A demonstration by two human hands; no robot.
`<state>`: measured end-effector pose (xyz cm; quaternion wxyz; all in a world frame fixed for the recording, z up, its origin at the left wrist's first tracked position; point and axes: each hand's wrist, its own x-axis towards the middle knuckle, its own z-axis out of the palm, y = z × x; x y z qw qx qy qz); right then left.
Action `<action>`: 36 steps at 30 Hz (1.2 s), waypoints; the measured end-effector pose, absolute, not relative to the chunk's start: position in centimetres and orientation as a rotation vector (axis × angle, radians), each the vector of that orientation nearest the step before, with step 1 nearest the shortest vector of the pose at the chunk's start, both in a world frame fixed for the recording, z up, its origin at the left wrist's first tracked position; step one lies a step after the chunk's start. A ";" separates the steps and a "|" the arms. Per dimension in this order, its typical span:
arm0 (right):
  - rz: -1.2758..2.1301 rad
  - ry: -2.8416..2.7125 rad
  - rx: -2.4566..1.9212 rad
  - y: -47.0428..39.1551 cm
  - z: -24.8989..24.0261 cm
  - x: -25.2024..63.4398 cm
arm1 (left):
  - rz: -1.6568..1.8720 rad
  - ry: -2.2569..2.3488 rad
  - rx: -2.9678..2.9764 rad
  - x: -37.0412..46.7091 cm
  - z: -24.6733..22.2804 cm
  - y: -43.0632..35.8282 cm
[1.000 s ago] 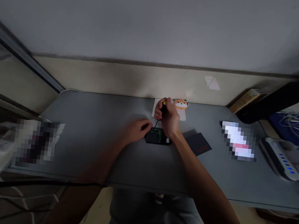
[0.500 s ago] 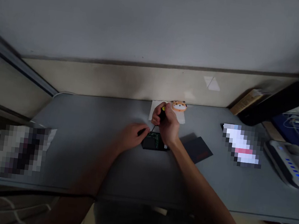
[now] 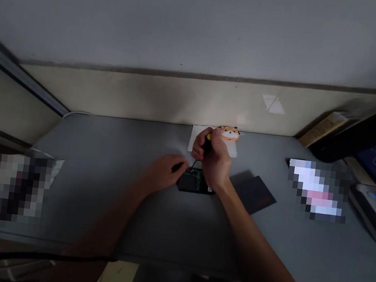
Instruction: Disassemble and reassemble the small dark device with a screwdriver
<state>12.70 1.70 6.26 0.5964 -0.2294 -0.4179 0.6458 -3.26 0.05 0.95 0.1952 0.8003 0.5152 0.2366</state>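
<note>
A black device with a green circuit board [image 3: 196, 183] showing lies on the grey desk [image 3: 104, 149]. My right hand [image 3: 212, 155] is wrapped round a black and yellow screwdriver [image 3: 207, 144], whose thin shaft slants down and left to the device's upper edge. At the device's upper left corner, my left hand [image 3: 167, 171] has its fingers closed near the screwdriver's tip. Something dark shows between those fingers, too small to name. A dark flat panel [image 3: 255, 196] lies to the right of the device, partly behind my right wrist.
White paper [image 3: 195, 137] and an orange animal-face item [image 3: 230, 133] lie behind my right hand. On the right are a blurred bright screen [image 3: 315, 188], a power strip [image 3: 374, 212] and a box [image 3: 323, 129]. A blurred packet [image 3: 17, 188] is at left.
The view has shifted and come slightly closer. Both hands hold nearly the same pose at the device, with the screwdriver still in my right hand.
</note>
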 end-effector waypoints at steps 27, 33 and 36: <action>1.453 -0.957 -0.544 1.4 6.5 12.9 | 0.649 1.445 2.227 -3.2 0.8 0.2; 1.460 -0.948 -0.522 1.3 6.3 12.8 | 0.625 1.460 2.232 -3.1 1.0 0.1; 1.458 -0.974 -0.551 1.3 6.4 12.9 | 0.632 1.458 2.222 -3.1 1.1 0.1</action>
